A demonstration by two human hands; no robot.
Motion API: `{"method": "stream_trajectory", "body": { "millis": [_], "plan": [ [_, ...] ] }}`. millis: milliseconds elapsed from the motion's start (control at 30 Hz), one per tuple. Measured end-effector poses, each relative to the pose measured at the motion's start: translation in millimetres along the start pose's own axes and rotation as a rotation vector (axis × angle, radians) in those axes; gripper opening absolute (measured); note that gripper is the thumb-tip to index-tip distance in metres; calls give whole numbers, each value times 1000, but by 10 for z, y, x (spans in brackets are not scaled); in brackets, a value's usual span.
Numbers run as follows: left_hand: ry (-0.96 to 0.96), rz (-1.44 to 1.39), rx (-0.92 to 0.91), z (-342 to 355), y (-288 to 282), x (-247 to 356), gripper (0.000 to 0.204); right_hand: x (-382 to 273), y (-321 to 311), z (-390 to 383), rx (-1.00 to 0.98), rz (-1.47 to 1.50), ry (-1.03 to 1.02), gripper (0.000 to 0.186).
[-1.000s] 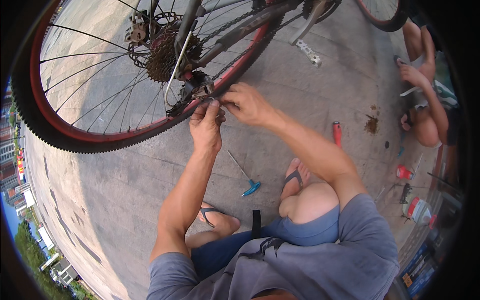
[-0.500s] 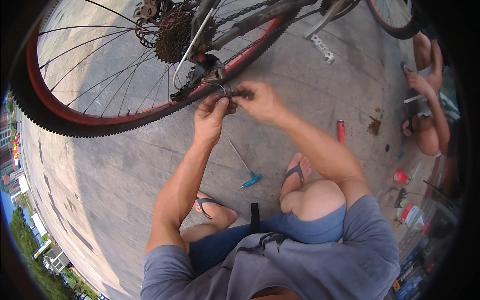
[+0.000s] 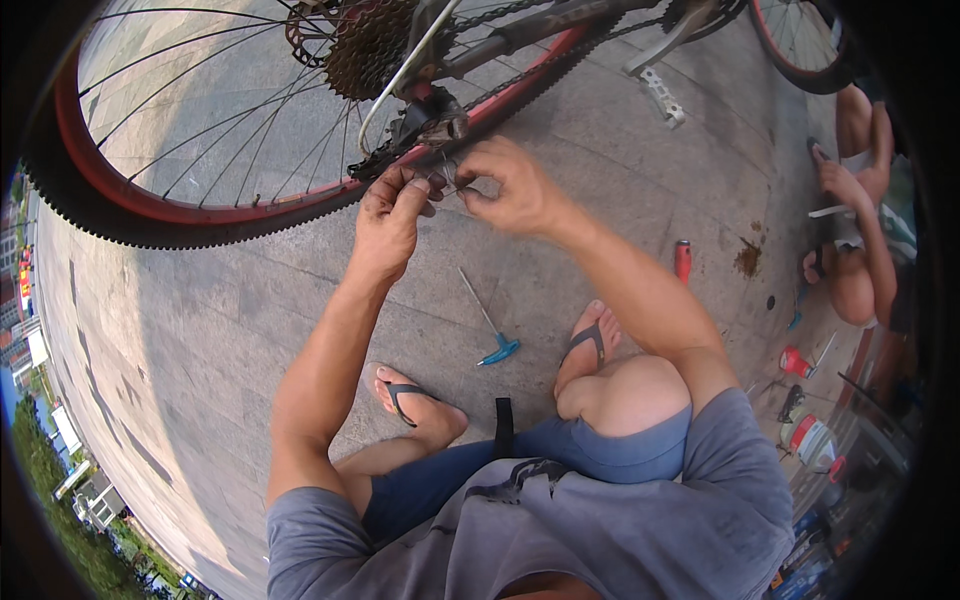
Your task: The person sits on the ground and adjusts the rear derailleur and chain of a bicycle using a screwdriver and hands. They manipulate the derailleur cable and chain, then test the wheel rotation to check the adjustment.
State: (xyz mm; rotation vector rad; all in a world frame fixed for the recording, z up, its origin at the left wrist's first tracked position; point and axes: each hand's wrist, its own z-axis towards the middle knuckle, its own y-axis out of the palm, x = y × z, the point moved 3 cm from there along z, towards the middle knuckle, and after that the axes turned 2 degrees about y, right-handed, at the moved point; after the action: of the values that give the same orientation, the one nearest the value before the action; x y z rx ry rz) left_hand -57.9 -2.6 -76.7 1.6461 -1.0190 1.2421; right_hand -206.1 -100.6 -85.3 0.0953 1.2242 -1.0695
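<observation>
Just below the rear derailleur (image 3: 435, 125) of a bicycle, both my hands work close together at a thin cable (image 3: 447, 168). My left hand (image 3: 392, 210) is closed, its darkened fingertips pinching the cable. Beside it on the right, my right hand (image 3: 515, 185) is curled, with thumb and index finger meeting at the cable; the exact contact is small and partly blurred. Above them are the rear cassette (image 3: 375, 55) and a pale cable housing (image 3: 405, 70) curving down to the derailleur. The red-rimmed rear wheel (image 3: 190, 215) stretches off to the left.
A blue T-handle hex key (image 3: 498, 350) lies on the paving between my feet. Further right are a red-handled tool (image 3: 682, 262), a red-handled screwdriver (image 3: 797, 361) and a plastic bottle (image 3: 812, 440). Another person (image 3: 855, 200) sits at the right edge. A crank pedal (image 3: 662, 97) hangs at upper right.
My left hand has shifted left and slightly away from my right hand, which has risen a little. The whole view has also moved slightly.
</observation>
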Motion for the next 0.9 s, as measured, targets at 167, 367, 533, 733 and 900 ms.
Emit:
{"method": "stream_trajectory", "body": {
  "millis": [167,367,533,733,900],
  "plan": [
    [-476,-489,-152,-12,73,120,18,54,-73,-2,64,-87,-64,19],
    [-478,-536,-86,-130,306,208,22,65,-67,-67,182,-140,-75,25],
    [-270,-151,171,-65,443,86,29,-27,11,-275,186,-108,-7,32],
    [-282,-105,196,63,446,-26,24,-98,79,-367,133,-60,-37,35],
    [-289,-60,122,93,396,-75,18,-132,75,-359,186,-28,-43,34]
  ]
}}
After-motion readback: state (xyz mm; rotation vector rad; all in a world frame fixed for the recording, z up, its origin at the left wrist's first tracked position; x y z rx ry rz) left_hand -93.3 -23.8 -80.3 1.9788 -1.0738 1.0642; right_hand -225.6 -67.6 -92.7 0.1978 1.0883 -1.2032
